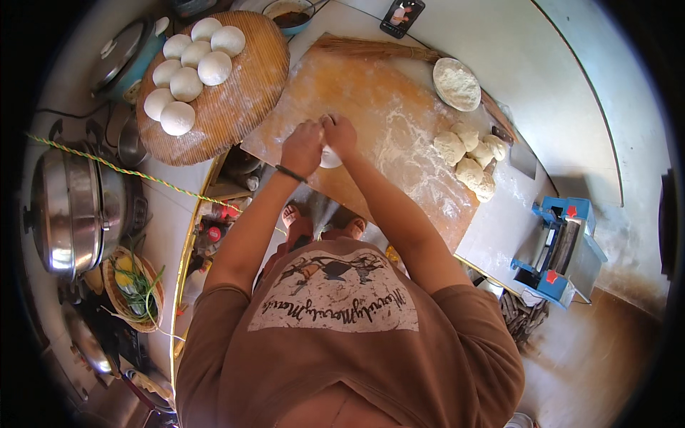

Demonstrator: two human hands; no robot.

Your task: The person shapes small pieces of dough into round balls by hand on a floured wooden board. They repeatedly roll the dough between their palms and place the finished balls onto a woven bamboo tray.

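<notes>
Both my hands meet over the near left part of a floured wooden board (353, 96). A piece of white dough (330, 159) shows below and between them, and the rest of it is hidden by my fingers. My left hand (303, 143), with a dark band at the wrist, is curled against the dough from the left. From the right, my right hand (341, 134) bends its fingers over the same piece. Several smooth dough balls (195, 54) sit on a round wooden board (251, 80) at the upper left. Rougher dough lumps (469, 172) lie at the board's right side.
Behind the board are a straw brush (374, 47), a bowl of flour (456, 84) and a phone (402, 17). A knife handle (502, 134) shows beyond the lumps. A blue roller machine (562, 251) stands right. Left are a steel pot (69, 211) and a stretched cord (134, 172).
</notes>
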